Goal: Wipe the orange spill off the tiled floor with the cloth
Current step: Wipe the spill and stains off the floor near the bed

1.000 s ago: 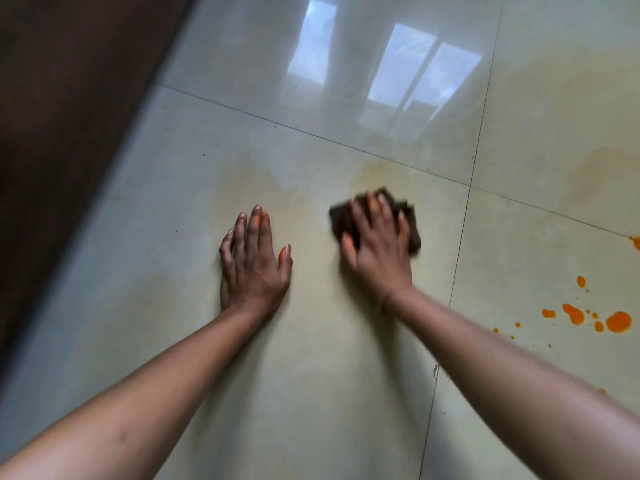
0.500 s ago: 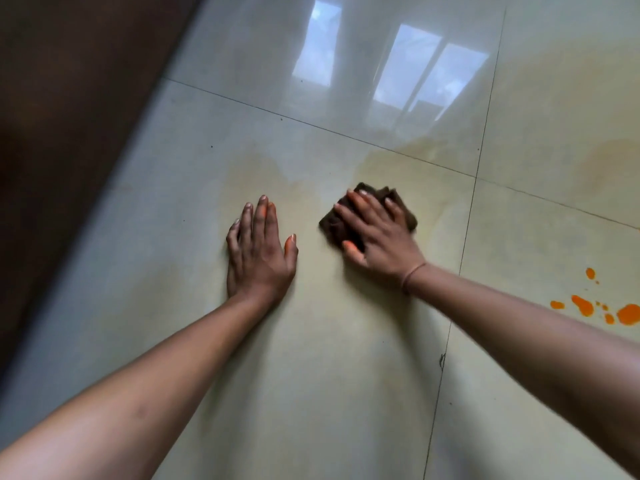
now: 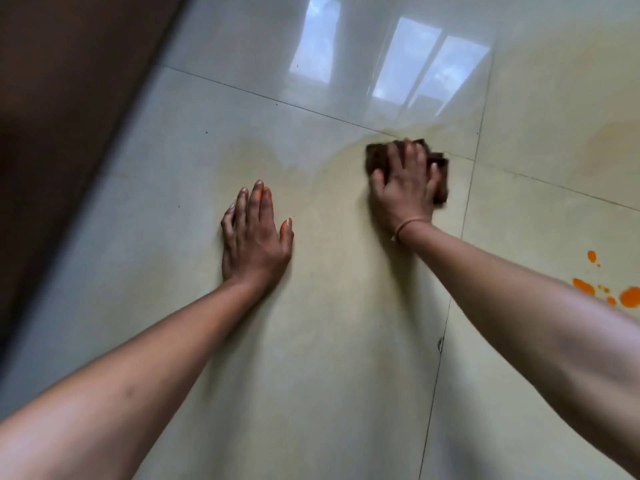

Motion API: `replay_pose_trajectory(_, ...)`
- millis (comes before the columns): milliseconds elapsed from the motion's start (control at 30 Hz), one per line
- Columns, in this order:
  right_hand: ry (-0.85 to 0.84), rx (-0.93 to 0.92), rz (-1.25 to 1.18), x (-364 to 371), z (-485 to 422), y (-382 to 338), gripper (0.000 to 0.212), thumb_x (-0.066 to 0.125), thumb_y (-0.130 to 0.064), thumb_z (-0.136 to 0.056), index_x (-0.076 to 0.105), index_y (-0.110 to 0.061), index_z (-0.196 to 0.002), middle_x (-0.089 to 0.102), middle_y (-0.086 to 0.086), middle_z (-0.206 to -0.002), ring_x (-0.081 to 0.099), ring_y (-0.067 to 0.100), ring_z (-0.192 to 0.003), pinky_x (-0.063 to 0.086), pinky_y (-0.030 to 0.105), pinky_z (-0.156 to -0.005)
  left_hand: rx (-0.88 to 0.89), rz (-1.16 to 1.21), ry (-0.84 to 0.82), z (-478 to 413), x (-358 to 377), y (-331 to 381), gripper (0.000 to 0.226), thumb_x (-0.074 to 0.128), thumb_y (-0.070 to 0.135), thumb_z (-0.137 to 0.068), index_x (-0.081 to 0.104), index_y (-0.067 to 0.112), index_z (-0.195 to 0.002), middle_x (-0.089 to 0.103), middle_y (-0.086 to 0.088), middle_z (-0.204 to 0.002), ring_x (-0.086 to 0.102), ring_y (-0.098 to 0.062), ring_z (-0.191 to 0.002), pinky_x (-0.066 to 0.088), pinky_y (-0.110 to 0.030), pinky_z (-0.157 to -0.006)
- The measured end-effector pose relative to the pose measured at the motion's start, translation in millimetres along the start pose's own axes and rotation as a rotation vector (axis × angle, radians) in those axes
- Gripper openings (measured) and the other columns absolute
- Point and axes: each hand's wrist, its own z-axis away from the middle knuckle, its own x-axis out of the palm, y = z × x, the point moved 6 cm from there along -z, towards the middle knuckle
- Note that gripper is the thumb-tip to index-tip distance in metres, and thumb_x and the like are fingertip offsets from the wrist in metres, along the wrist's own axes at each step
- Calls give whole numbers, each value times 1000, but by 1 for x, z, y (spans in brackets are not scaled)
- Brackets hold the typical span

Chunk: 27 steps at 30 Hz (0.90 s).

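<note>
The right hand (image 3: 403,190) presses one cloth (image 3: 376,158), fingers spread flat; the left hand (image 3: 254,239) lies flat on the floor (image 3: 311,375), fingers together. Four orange drops (image 3: 584,286) sit well apart, rightward.

Two bare hands, a left hand (image 3: 254,237) and a right hand (image 3: 403,188), share the tiled floor (image 3: 329,358) with one dark brown cloth (image 3: 374,156). Two grout lines (image 3: 277,105) cross, dividing the view into four tiles. The orange spill (image 3: 584,286) at the right edge counts three larger blobs and about three small specks. One thin cord (image 3: 412,223) circles the right wrist. Three bright window panes (image 3: 405,60) are reflected in the far tile, and one dark brown surface (image 3: 69,116) fills the left side.
</note>
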Motion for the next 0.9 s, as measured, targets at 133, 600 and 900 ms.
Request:
replay_pose_trajectory(133, -108, -567, 24, 13, 130, -7, 64, 39, -47, -85, 45, -22, -143, 38, 10, -152, 31, 25, -142, 19, 47, -112, -10, 7, -24, -1, -1, 0, 68, 29, 45, -92, 25, 9, -150, 20, -5, -159, 13, -23, -147, 5, -38, -115)
replay_pose_trajectory(600, -51, -187, 23, -5, 144, 75, 74, 27, -55, -79, 41, -24, -145, 32, 8, -155, 25, 24, -144, 15, 50, -114, 237, 39, -171, 21, -1, 84, 65, 31, 40, -101, 7, 10, -153, -2, -4, -162, -5, -20, -148, -4, -37, -117)
replay_pose_trajectory(900, -3, -142, -21, 2, 232, 97, 66, 39, -47, -83, 42, -25, -145, 35, 9, -154, 25, 22, -143, 14, 46, -112, 227, -26, -150, 25, 27, 111, 67, 27, 46, -99, 9, 12, -154, 4, -2, -162, 1, -21, -148, 3, -43, -118)
